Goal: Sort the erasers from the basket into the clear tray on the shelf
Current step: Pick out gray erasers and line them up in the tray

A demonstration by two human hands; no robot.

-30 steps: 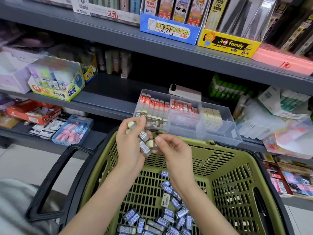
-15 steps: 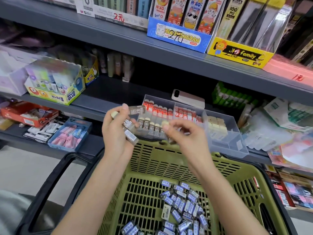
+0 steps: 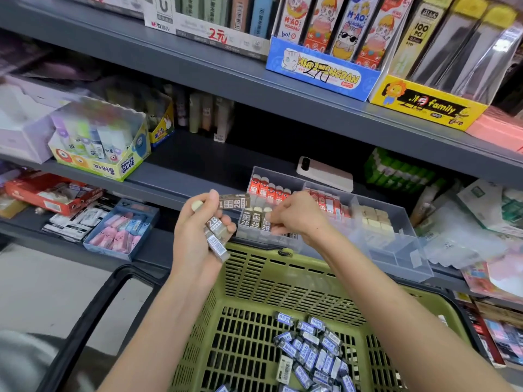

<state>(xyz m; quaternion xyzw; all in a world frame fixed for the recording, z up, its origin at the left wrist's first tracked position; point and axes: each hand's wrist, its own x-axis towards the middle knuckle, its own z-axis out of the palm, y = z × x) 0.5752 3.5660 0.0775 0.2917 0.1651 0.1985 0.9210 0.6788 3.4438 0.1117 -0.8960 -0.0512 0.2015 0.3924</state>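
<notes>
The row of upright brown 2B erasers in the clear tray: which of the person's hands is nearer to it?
Right. The right hand touches the 2B row in the clear tray; the left hand, holding spare erasers, sits just left of it.

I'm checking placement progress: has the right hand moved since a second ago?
Yes. The right hand went from above the green plastic basket's rim forward into the clear plastic tray, at the brown 2B erasers.

Access to the clear tray (image 3: 407, 250) is from above and from its front edge, over the far rim of the green basket (image 3: 254, 267). The upper shelf (image 3: 283, 89) limits overhead room. A phone (image 3: 325, 174) lies just behind the tray. The tray's front right compartments are open; the left compartments hold upright 2B erasers (image 3: 254, 219).
</notes>
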